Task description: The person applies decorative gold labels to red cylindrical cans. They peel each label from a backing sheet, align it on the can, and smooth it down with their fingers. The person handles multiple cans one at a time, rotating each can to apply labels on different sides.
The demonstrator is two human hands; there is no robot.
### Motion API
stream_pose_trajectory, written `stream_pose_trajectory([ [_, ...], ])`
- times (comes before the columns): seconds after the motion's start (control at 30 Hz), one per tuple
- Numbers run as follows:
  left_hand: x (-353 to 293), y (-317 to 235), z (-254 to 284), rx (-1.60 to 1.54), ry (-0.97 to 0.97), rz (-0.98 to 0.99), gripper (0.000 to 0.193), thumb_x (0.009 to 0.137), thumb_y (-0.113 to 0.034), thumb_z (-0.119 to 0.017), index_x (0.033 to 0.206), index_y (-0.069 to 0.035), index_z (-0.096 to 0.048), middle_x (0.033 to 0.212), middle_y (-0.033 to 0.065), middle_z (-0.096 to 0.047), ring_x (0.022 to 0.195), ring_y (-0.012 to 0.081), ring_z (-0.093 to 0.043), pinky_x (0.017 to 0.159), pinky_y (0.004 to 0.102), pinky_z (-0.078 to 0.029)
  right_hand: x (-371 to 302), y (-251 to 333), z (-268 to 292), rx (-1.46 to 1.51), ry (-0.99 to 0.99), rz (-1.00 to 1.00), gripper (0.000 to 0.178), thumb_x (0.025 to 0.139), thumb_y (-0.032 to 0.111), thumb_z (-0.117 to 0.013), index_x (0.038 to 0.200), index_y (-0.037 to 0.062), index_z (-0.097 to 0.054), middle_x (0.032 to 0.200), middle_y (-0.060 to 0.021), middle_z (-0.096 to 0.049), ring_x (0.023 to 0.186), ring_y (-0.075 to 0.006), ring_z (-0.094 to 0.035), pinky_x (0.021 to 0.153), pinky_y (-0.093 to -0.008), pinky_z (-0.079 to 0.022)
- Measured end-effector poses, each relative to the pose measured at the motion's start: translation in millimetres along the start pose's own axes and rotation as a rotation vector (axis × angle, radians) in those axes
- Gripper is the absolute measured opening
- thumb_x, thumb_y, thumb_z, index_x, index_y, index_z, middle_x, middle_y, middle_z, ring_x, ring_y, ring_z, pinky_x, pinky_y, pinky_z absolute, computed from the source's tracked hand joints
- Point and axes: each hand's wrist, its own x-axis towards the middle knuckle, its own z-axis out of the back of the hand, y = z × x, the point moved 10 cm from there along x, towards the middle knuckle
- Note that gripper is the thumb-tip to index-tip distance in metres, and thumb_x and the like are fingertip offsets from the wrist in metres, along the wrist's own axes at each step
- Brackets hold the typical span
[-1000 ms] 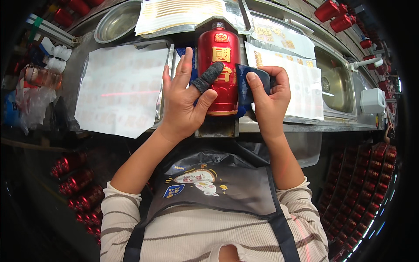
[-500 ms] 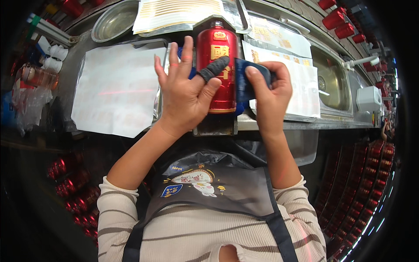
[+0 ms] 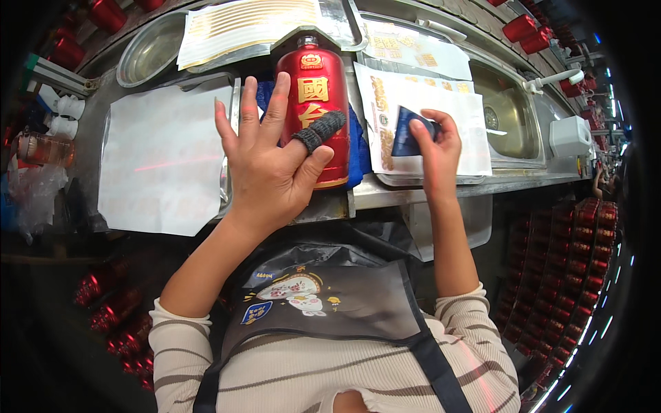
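The red bottle (image 3: 315, 110) lies at the upper centre of the frame on a blue cloth (image 3: 357, 148) on the steel counter (image 3: 441, 189); the left hand (image 3: 268, 165) rests against its left side with fingers spread wide, a grey knit cot on the one laid across the label, gripping nothing. To the right of centre the right hand (image 3: 432, 148) pinches a dark blue pad (image 3: 407, 131) over a white printed sheet (image 3: 420, 103); a steel sink (image 3: 509, 117) sits at the upper right, and a blank white sheet (image 3: 162, 158) at the left.

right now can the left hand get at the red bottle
Probably yes: the left hand is spread open directly at the red bottle, its sleeved forefinger lying on the bottle's front, with nothing between them.
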Motion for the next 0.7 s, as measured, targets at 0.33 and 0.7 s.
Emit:
stream_pose_trajectory([
  [0.33, -41, 61, -1, -0.536, -0.238, 0.249, 0.042, 0.103, -0.027, -0.053, 0.131, 0.003, -0.060, 0.155, 0.0242, -0.038, 0.142, 0.0269, -0.039, 0.120, 0.0479, -0.009, 0, -3, -19, -1.089, 0.405, -0.025, 0.056, 0.070, 0.041, -0.083, 0.101, 0.0015, -0.058, 0.101, -0.0185, -0.062, 0.093, -0.0366, -0.062, 0.081, -0.0429, -0.050],
  [0.7, -45, 68, 2, -0.709, -0.214, 0.473, 0.043, 0.105, -0.019, -0.048, 0.138, 0.008, -0.051, 0.159, 0.0211, -0.032, 0.138, 0.0220, -0.043, 0.113, 0.0340, -0.032, 95, 4, 151, -1.517, -0.002, -0.118, 0.082, 0.063, 0.049, -0.087, 0.121, -0.0004, -0.054, 0.120, -0.0272, -0.059, 0.111, -0.0399, -0.060, 0.093, -0.0456, -0.049],
])
